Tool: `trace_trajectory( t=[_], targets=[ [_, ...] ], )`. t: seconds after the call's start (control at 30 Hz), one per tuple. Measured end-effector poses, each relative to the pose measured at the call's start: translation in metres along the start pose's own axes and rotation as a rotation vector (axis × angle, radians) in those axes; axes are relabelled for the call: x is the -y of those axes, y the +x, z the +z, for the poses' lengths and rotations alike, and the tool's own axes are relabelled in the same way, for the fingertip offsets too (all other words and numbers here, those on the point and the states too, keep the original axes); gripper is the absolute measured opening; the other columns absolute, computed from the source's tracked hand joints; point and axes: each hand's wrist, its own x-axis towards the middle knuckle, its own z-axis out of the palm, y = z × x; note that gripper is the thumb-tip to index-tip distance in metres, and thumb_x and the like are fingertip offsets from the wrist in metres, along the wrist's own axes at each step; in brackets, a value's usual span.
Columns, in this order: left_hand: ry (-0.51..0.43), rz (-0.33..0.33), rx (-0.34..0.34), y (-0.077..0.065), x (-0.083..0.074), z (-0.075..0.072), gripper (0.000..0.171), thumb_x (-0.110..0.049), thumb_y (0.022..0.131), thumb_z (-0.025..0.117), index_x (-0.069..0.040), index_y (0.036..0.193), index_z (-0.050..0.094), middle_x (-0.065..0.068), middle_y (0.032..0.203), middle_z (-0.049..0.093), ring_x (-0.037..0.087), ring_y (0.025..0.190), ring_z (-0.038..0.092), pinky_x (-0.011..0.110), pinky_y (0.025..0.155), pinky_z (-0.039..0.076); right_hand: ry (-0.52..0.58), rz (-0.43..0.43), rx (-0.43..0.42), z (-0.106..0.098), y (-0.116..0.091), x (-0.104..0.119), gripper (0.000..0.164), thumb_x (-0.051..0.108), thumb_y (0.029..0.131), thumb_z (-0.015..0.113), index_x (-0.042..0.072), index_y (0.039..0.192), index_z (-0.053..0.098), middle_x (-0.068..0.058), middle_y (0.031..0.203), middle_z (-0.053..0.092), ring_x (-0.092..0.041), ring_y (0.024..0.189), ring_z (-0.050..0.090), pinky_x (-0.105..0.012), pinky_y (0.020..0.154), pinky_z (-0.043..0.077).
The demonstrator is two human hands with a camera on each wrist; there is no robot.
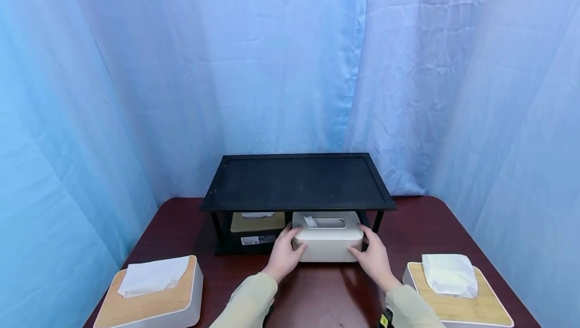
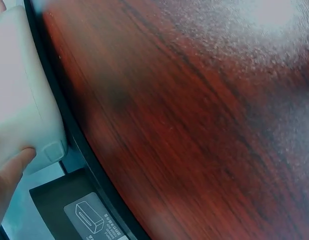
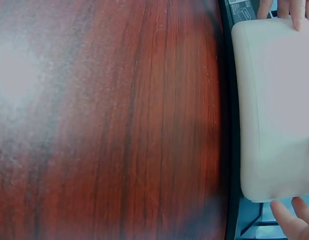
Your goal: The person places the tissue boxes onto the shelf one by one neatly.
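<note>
A cream tissue box with an oval slot in its top sits at the front of the black rack's lower shelf, right half. A bit of white tissue shows at the slot. My left hand grips the box's left end, thumb on its front face. At the opposite end my right hand holds it the same way. Seen from the left wrist, the box lies just inside the shelf's black edge, and the right wrist view shows its front face between both hands' fingertips.
The black rack stands at the back of the dark red table. On its lower shelf, left, is a wood-topped tissue box. Two more wood-topped tissue boxes stand at front left and front right. Blue curtains surround the table.
</note>
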Motion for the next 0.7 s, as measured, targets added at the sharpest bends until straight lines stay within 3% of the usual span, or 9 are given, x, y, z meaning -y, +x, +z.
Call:
trace_trajectory(
  t=[0.23,0.37,0.43,0.53,0.6,0.7],
  targets=[
    [0.092,0.031,0.029,-0.012,-0.003,-0.004,0.046,-0.015,0.091,0.063,-0.005,0.134,0.050,0.027,0.145,0.035,0.039,0.129,0.043,0.048,0.098,0.044,-0.011,-0.014,-0.006,-0.004,-0.009,0.002,0.060,0.008,0.081,0.072,-0.003,0.134,0.045,-0.029,0.127,0.048,-0.041,0.107,0.058,-0.049,0.084,0.051],
    [0.251,0.108,0.073,-0.024,-0.007,-0.012,0.052,-0.017,0.091,0.062,-0.008,0.139,0.044,0.025,0.147,0.032,0.040,0.134,0.036,0.049,0.099,0.043,-0.082,-0.145,-0.041,-0.012,-0.020,0.007,0.057,0.005,0.079,0.073,-0.004,0.130,0.049,-0.027,0.128,0.050,-0.041,0.111,0.054,-0.052,0.088,0.047],
    [0.352,0.142,0.132,-0.031,-0.010,-0.016,0.057,-0.021,0.091,0.062,-0.012,0.143,0.040,0.024,0.150,0.028,0.043,0.138,0.027,0.053,0.104,0.037,-0.157,-0.254,-0.060,-0.014,-0.027,0.008,0.059,0.005,0.074,0.076,-0.002,0.128,0.051,-0.027,0.128,0.050,-0.044,0.114,0.050,-0.057,0.091,0.041],
    [0.501,0.187,0.248,-0.039,-0.012,-0.021,0.064,-0.029,0.091,0.061,-0.019,0.148,0.034,0.024,0.154,0.018,0.048,0.141,0.011,0.064,0.107,0.021,-0.287,-0.364,-0.030,-0.014,-0.041,0.009,0.067,0.011,0.070,0.080,0.005,0.131,0.051,-0.025,0.137,0.043,-0.048,0.122,0.035,-0.067,0.097,0.023],
    [0.586,0.198,0.312,-0.042,-0.012,-0.022,0.067,-0.036,0.092,0.060,-0.025,0.150,0.029,0.022,0.157,0.011,0.050,0.141,0.002,0.070,0.105,0.012,-0.367,-0.385,0.021,-0.011,-0.048,0.009,0.073,0.018,0.070,0.081,0.011,0.135,0.049,-0.021,0.145,0.035,-0.049,0.126,0.026,-0.072,0.094,0.013],
    [0.679,0.204,0.350,-0.045,-0.010,-0.021,0.068,-0.042,0.092,0.057,-0.030,0.151,0.025,0.017,0.158,0.007,0.050,0.141,-0.003,0.074,0.103,0.006,-0.456,-0.370,0.092,-0.008,-0.055,0.009,0.075,0.028,0.073,0.079,0.019,0.140,0.045,-0.017,0.151,0.027,-0.049,0.131,0.018,-0.074,0.093,0.007]
  ],
)
